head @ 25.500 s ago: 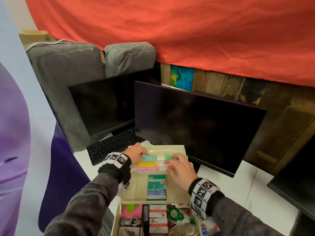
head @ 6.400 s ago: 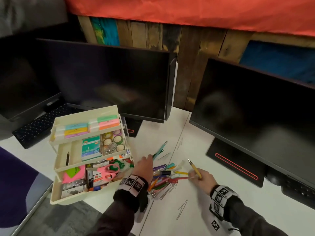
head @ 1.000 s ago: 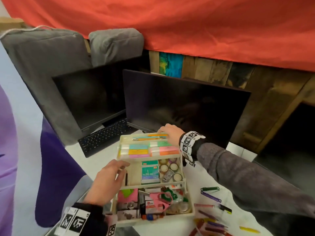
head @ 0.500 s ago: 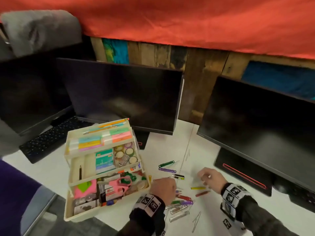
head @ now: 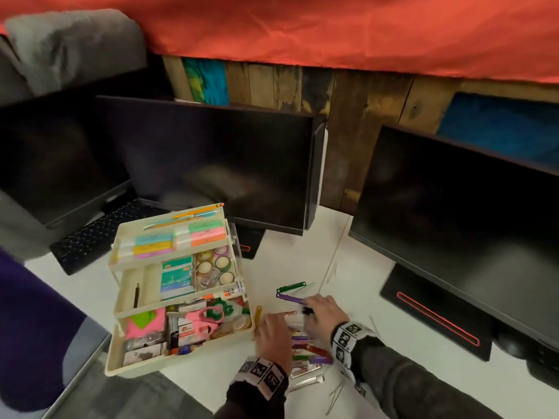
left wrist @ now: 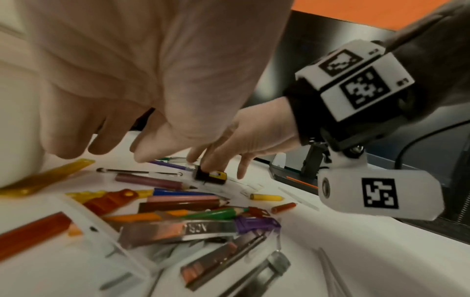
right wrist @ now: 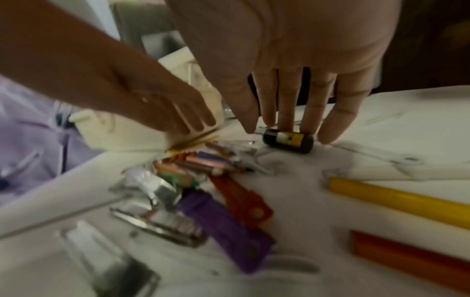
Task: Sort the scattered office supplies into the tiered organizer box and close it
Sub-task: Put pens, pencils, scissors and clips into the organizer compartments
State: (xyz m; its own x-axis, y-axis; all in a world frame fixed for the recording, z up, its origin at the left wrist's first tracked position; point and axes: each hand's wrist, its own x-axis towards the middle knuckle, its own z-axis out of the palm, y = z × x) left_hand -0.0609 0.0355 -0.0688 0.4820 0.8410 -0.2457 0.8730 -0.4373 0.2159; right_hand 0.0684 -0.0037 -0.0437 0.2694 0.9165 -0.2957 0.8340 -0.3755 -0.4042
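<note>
Both hands have come back from the box point(head: 178, 300) to the pile point(left wrist: 183, 209): right hand point(head: 322, 313) fingers released, touching a black tube point(right wrist: 287, 140); left hand point(head: 273, 334) released, empty. More sorting remains.

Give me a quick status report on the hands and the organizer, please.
Both hands open: right hand fingertips on small black-and-yellow cylinder, left hand over pencil pile. Organizer box open, tiers spread. Loose supplies on desk.

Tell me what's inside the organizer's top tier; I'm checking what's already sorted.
The organizer's top tier holds pastel sticky-note pads in front and pencils along the back. Anything beneath the pads is covered.
</note>
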